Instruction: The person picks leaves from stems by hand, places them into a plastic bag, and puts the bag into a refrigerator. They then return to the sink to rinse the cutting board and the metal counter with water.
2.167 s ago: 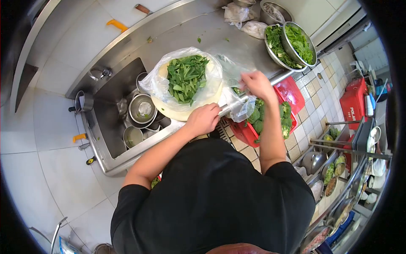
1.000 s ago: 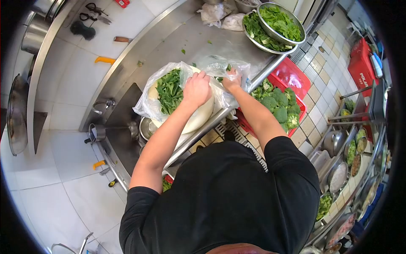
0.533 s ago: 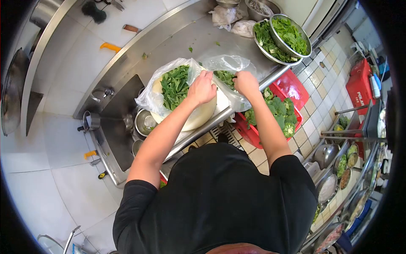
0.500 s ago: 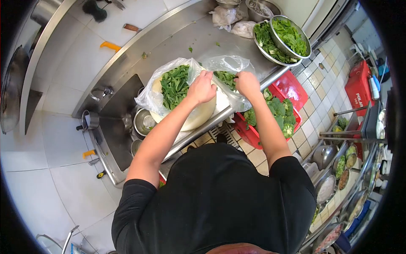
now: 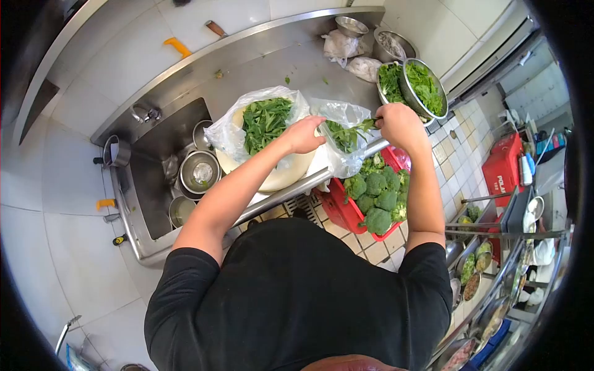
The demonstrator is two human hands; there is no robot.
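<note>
The bag (image 5: 342, 139) hangs open at the counter (image 5: 272, 65) edge with greens (image 5: 346, 133) inside. Your left hand (image 5: 303, 134) pinches its near rim; your right hand (image 5: 399, 123) grips stems at the far rim. Beside it, leaves (image 5: 266, 120) lie on plastic over the board (image 5: 278, 176). Broccoli (image 5: 374, 198) fills the crate (image 5: 337, 210) below.

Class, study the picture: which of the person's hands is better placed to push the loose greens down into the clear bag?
Probably the right hand: it already grips greens at the clear bag mouth, while the left hand holds the bag's edge open.
</note>
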